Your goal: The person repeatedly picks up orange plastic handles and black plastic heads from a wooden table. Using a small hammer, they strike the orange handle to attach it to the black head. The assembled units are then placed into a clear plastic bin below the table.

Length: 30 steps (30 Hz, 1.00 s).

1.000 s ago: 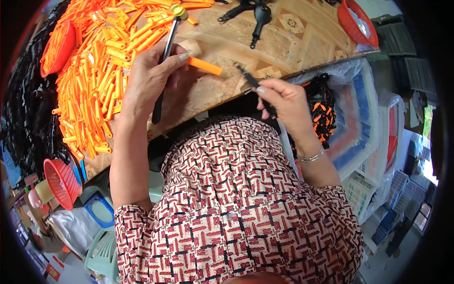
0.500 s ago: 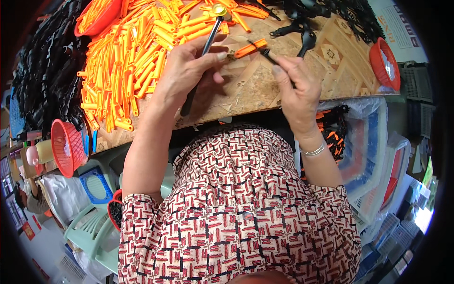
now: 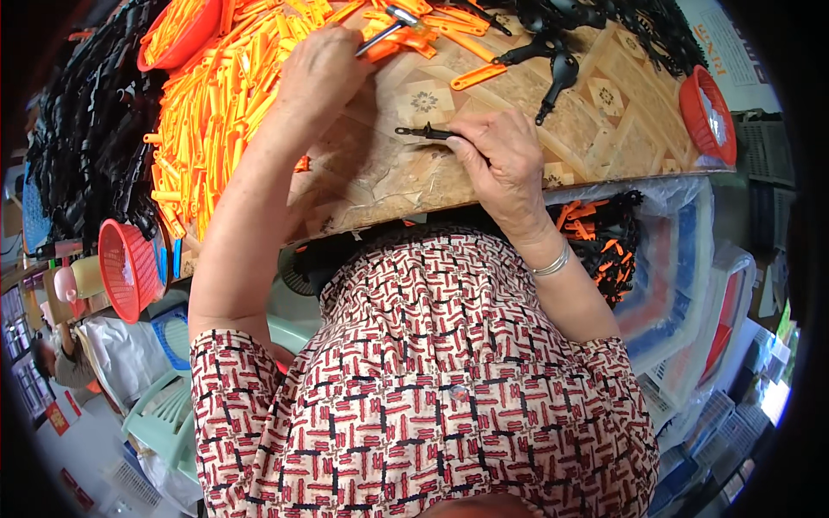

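Observation:
My left hand [image 3: 324, 73] is closed round the handle of a small hammer [image 3: 382, 36], at the right edge of a heap of orange plastic handles [image 3: 229, 104]. Its fingertips are hidden, so I cannot tell whether it also grips an orange piece there. My right hand [image 3: 505, 151] pinches a slim black plastic stem [image 3: 425, 132] with a holed tip pointing left, just above the tabletop. Beyond that hand, a single orange handle [image 3: 477, 78] lies on the table, close to a black spoon-shaped piece [image 3: 561, 78].
Black plastic parts are heaped at the far left [image 3: 95, 129] and far right [image 3: 643, 34]. Red baskets stand at the back left [image 3: 186, 39], left edge [image 3: 129, 268] and right edge [image 3: 708, 116]. The patterned tabletop's [image 3: 389, 190] near edge curves before my body.
My left hand has moved up and away with the hammer toward the orange heap. My right hand has come left and nearer, turning the black stem leftward. An orange handle now lies farther right.

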Each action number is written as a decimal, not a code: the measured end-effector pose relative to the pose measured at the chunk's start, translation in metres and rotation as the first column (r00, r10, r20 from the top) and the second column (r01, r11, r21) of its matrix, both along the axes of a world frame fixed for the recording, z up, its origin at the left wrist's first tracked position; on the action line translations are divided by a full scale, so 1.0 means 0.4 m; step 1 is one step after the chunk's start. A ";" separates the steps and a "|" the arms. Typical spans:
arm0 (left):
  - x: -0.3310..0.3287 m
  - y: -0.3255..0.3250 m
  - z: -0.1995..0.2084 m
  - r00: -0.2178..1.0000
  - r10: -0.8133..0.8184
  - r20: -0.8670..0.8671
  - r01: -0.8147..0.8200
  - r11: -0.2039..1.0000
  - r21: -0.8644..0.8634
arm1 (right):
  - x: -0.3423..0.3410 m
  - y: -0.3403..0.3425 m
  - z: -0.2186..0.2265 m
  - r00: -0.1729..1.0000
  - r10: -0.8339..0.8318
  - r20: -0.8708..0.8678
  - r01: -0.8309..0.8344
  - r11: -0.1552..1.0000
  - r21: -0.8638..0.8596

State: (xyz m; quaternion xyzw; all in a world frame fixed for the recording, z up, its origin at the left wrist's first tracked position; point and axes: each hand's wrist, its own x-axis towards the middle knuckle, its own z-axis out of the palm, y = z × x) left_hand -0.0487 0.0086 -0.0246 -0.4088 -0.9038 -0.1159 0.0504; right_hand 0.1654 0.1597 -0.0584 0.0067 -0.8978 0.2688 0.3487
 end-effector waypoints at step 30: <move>0.070 0.030 0.031 0.995 -0.028 0.090 0.035 0.997 -0.072 | 0.010 0.000 -0.003 0.997 -0.076 -0.017 0.075 0.997 -0.019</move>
